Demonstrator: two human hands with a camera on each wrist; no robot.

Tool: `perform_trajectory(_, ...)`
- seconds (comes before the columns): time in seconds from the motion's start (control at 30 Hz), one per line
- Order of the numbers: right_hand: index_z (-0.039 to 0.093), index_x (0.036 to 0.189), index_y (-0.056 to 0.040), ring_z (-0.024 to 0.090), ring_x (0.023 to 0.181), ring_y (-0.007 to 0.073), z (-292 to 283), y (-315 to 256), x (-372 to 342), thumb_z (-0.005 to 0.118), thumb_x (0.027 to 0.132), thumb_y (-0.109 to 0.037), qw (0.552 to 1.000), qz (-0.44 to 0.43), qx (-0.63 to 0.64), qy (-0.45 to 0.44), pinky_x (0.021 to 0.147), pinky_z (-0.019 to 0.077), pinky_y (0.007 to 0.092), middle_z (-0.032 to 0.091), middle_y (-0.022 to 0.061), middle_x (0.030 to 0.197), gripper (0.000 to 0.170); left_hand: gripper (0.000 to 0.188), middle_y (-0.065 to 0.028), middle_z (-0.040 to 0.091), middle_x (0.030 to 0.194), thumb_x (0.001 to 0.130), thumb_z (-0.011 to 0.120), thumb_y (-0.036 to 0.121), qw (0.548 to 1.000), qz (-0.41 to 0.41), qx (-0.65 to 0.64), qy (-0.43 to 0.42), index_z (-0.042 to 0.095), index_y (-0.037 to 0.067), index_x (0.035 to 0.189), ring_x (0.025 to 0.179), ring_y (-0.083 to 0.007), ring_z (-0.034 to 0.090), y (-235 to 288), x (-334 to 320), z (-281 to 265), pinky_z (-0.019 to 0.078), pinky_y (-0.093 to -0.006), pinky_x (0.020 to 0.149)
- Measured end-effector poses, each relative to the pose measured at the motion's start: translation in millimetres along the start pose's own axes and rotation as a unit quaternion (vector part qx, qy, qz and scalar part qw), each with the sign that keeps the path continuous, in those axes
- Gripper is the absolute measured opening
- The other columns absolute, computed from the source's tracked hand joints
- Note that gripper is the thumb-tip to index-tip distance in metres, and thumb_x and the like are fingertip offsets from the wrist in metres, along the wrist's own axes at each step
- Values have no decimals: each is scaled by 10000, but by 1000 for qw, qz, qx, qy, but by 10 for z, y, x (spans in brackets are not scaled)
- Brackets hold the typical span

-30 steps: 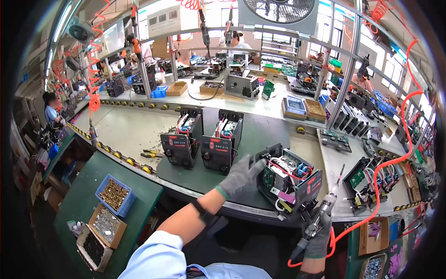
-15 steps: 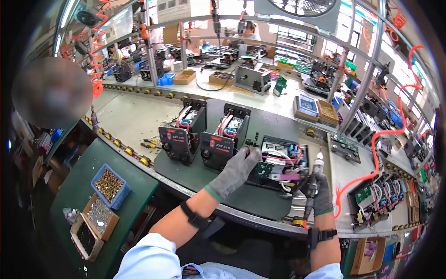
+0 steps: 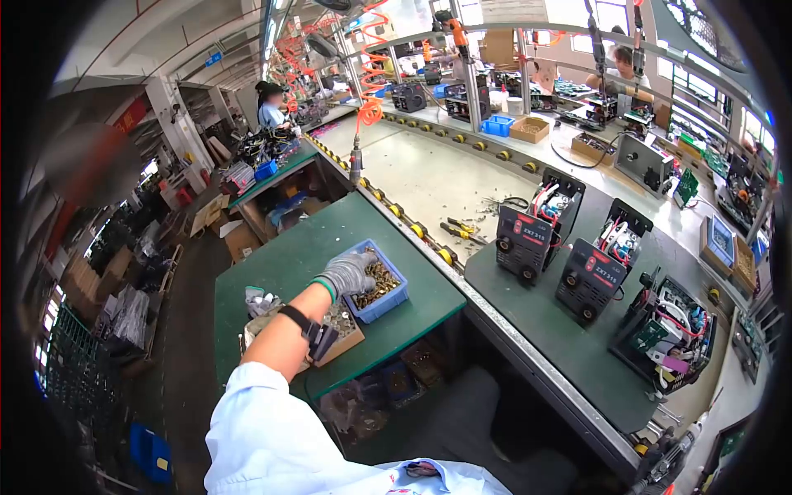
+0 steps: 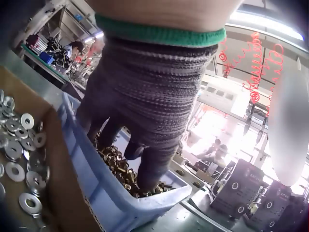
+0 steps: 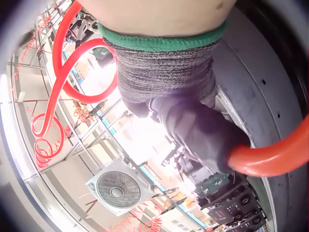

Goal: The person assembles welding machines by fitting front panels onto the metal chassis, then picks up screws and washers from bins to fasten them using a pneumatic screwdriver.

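My gloved left hand (image 3: 348,274) reaches into a blue plastic bin (image 3: 386,307) of brass-coloured bolts (image 3: 381,285). In the left wrist view its separated fingers point down, tips among the bolts. A powered screwdriver (image 3: 675,455) lies at the lower right edge of the head view. My gloved right hand (image 5: 166,72) grips it in the right wrist view, where an orange-red air hose (image 5: 270,157) leads off. An open-topped machine with exposed wiring (image 3: 672,330) stands on the bench's dark green mat, beside two black machines marked ZX7 315 (image 3: 524,239) (image 3: 591,280).
A cardboard box of flat washers (image 4: 24,159) sits against the blue bin on the green side table (image 3: 256,272). A roller-edged line (image 3: 396,211) runs behind it. Pliers (image 3: 462,229) lie near the machines. Another person (image 3: 272,107) works farther along the line.
My view has swung left. My left hand has moved from the open-topped machine to the bolt bin. The screwdriver has gone from beside that machine to the lower right edge of view.
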State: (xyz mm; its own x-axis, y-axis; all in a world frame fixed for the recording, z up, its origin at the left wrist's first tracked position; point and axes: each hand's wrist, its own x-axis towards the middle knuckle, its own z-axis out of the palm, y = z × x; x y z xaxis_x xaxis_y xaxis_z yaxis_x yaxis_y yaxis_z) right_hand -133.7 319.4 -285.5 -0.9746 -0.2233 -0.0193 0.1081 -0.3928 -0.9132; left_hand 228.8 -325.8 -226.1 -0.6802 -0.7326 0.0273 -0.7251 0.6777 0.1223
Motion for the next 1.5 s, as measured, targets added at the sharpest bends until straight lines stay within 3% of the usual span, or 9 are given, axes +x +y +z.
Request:
perform_trajectory(0.27, 376, 1523, -6, 633, 1108, 264, 19, 32, -17, 626, 943, -16, 998, -31, -45, 23, 957, 560, 378, 548, 140, 1415, 631, 406, -202, 725, 1080, 811, 735, 291, 982, 58, -41, -177, 692, 43, 1130, 1038, -370, 689, -19, 153, 90, 530, -438, 932)
perform_trajectory(0.6, 383, 1526, 6, 642, 1110, 301, 140, 39, -121, 632, 961, -95, 983, -80, -155, 61, 944, 563, 390, 579, 152, 1380, 626, 242, -124, 720, 840, 762, 715, 146, 993, 0, -120, -2, 695, 41, 980, 790, -274, 693, -310, 47, 104, 564, -382, 745)
perform_trajectory(0.73, 385, 1528, 11, 645, 1111, 315, 184, 57, -123, 635, 968, -127, 973, -95, -197, 67, 939, 564, 395, 592, 157, 1366, 628, 219, -97, 687, 906, 884, 693, 159, 783, -111, -609, 63, 667, 18, 1049, 779, -219, 665, -545, -83, 106, 558, -279, 679)
perform_trajectory(0.8, 387, 1528, 13, 647, 1111, 322, 223, 55, -128, 636, 972, -143, 967, -108, -217, 73, 937, 564, 397, 598, 159, 1359, 629, 234, -146, 675, 958, 916, 686, 174, 548, -150, -821, 53, 638, -12, 1050, 839, -289, 693, -627, -122, 149, 584, -375, 678)
perform_trajectory(0.97, 370, 1544, 9, 580, 1250, 308, 363, -56, -143, 576, 1003, -210, 993, 3, -75, 96, 1038, 512, 421, 576, 139, 1412, 619, 377, -231, 640, 1105, 1008, 583, 286, 480, -149, -864, 27, 585, -68, 1139, 1080, -457, 639, -575, -107, 58, 611, -513, 878)
perform_trajectory(1.2, 403, 1522, 16, 603, 1233, 304, 236, 7, -142, 595, 998, -235, 977, -70, -188, 79, 1023, 523, 395, 585, 145, 1411, 612, 349, -161, 671, 918, 1023, 584, 325, 544, -150, -825, 11, 627, -15, 1086, 924, -352, 696, -691, -171, -11, 612, -423, 718)
perform_trajectory(1.33, 421, 1509, 20, 617, 1224, 303, 200, 23, -122, 605, 995, -249, 969, -88, -221, 73, 1015, 530, 381, 591, 149, 1410, 609, 394, -113, 714, 877, 949, 666, 375, 722, -257, -642, 32, 659, 13, 1105, 844, -278, 685, -532, -164, -151, 579, -401, 704)
perform_trajectory(1.4, 430, 1502, 22, 623, 1219, 302, 185, 31, -114, 610, 993, -256, 964, -96, -236, 71, 1011, 533, 373, 593, 151, 1410, 608, 478, -180, 728, 977, 900, 699, 389, 991, -83, -92, 47, 649, -3, 1168, 899, -324, 700, -435, -211, -164, 572, -428, 816)
perform_trajectory(1.5, 444, 1493, 25, 633, 1212, 300, 161, 53, -124, 618, 991, -267, 957, -113, -259, 71, 1005, 538, 362, 597, 154, 1410, 606, 532, -251, 705, 1079, 890, 691, 421, 999, -17, 42, 26, 636, -5, 1203, 1009, -405, 687, -419, -26, 19, 541, -468, 895)
